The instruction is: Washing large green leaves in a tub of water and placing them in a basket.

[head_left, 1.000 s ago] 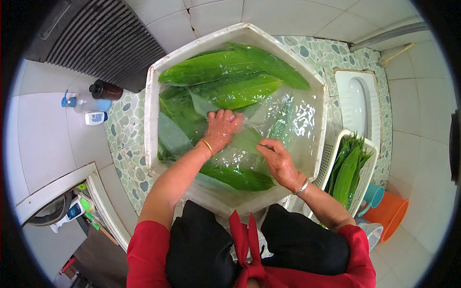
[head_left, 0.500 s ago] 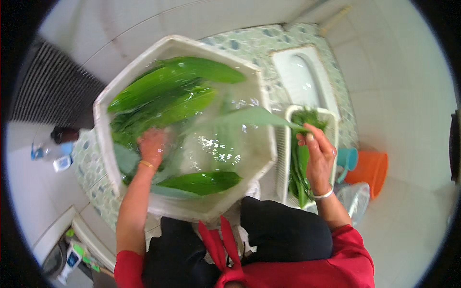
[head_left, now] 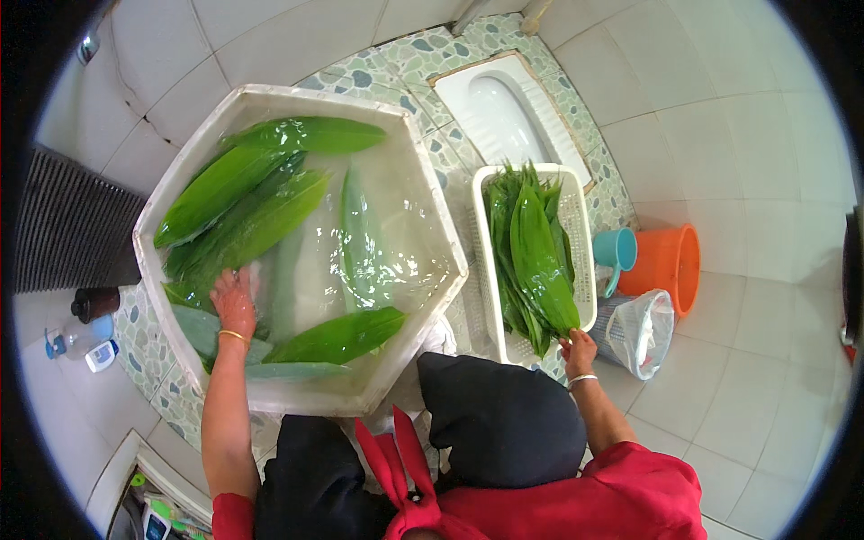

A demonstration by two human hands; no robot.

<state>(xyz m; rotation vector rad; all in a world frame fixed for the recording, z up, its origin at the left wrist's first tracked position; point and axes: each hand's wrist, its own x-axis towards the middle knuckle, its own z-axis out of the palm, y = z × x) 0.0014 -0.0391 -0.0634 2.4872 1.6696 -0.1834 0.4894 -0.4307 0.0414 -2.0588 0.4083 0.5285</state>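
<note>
Right hand [head_left: 579, 349] pinches a leaf stem (grip narrow) in the white basket [head_left: 585, 270]; leaves [head_left: 537, 252] run lengthwise toward twelve o'clock; left hand [head_left: 236, 297] lies flat in the water tub [head_left: 409, 193]

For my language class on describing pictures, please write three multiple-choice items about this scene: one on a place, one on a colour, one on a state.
1. Where does the right hand rest?
A. on the near end of the leaves in the white basket
B. inside the orange bucket
C. in the water of the tub

2. What colour is the bucket beside the basket?
A. blue
B. orange
C. black

3. What is the state of the big white tub?
A. dry and bare
B. covered by a lid
C. filled with water, with long green leaves in it

Answers: 1 A, its fingers touch the leaf tips at the basket's near end. 2 B, its wall is plainly orange. 3 C, the leaves lie in clear water around the left hand.
</note>
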